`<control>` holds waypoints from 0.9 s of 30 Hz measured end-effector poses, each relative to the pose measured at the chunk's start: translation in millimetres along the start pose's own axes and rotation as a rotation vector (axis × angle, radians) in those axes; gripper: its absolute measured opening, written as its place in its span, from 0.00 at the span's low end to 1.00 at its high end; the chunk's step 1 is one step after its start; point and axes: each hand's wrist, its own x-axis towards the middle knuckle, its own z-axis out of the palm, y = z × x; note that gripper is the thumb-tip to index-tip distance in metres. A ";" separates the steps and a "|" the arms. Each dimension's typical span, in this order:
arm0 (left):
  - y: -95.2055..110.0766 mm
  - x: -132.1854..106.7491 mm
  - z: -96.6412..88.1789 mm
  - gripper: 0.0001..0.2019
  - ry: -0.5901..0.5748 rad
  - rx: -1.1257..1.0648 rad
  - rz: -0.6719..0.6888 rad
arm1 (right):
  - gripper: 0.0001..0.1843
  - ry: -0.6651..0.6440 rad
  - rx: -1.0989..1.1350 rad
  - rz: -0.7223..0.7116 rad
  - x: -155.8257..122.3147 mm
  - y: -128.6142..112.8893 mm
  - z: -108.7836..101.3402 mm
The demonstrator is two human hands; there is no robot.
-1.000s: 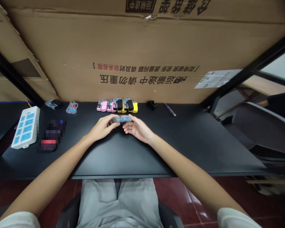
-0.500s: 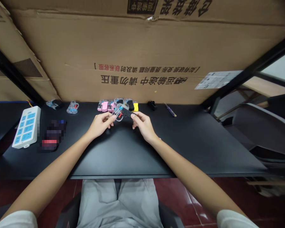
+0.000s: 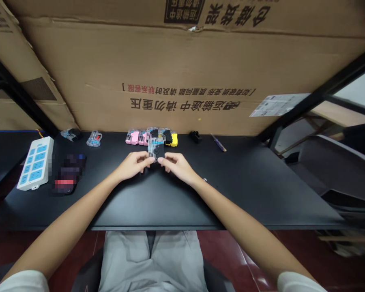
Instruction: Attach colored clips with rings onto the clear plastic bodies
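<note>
Both hands meet over the middle of the black desk (image 3: 231,190). My left hand (image 3: 133,165) and my right hand (image 3: 175,166) pinch the lower corners of a small clear plastic case with a black part inside (image 3: 156,149), held upright just above the desk. Right behind it, against the cardboard, stands a row of similar small cases (image 3: 146,137) in pink, black and yellow.
A white and blue power strip (image 3: 35,163) lies at the left, with a blurred dark object (image 3: 67,173) beside it. Two clear small cases (image 3: 93,138) sit at the back left. A small black part (image 3: 196,136) and a screwdriver (image 3: 218,143) lie at the back right. A large cardboard box (image 3: 182,73) walls the rear.
The small case was held flat between the hands, then tilted, and now stands upright. Both hands shifted slightly toward me and closer together.
</note>
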 end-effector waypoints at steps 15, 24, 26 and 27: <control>8.9 0.5 -5.7 0.25 0.272 -0.025 0.073 | 0.29 0.247 0.080 -0.070 1.9 -0.3 -2.2; -0.6 2.2 7.1 0.25 0.047 -0.086 -0.007 | 0.32 -0.101 0.056 0.029 -4.4 3.4 14.2; -8.1 6.7 -2.0 0.24 0.124 -0.123 -0.080 | 0.32 -0.142 0.041 0.035 -4.6 4.8 13.9; -12.2 8.9 -8.1 0.24 0.156 -0.142 -0.121 | 0.32 -0.163 0.031 0.039 -4.9 5.1 13.6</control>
